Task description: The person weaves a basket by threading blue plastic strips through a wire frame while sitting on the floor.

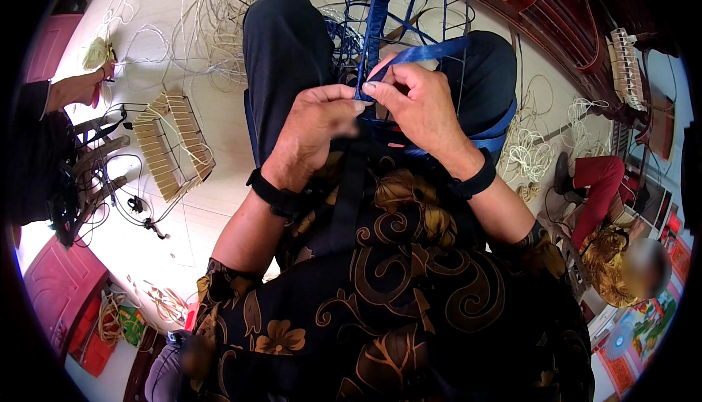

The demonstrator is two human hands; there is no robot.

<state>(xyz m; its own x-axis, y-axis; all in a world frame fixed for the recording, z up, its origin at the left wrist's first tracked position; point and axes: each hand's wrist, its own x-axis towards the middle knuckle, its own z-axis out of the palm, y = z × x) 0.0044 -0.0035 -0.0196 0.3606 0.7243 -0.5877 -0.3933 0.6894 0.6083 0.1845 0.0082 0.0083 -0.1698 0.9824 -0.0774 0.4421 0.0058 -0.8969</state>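
Left fingers (329,94) pinch the slender blue-wrapped frame bar (373,35); right fingers (389,96) grip the glossy flat blue strip (431,51).

We see deep, shiny blue on the strip (433,51) and a matching blue on the wrapped frame (377,14). Our trousers (285,54) are plain navy-black, our wristbands (477,177) solid black. Our black shirt (439,285) carries brown-gold flowers, leaves and curling scrolls. Around us, the floor (219,197) is pale cream, the loose cords (528,155) off-white, the small rack (156,149) tan-striped over black, the carved furniture (559,25) dark reddish brown. A co-worker's trousers (598,182) are crimson, their top (605,264) mottled gold and black.
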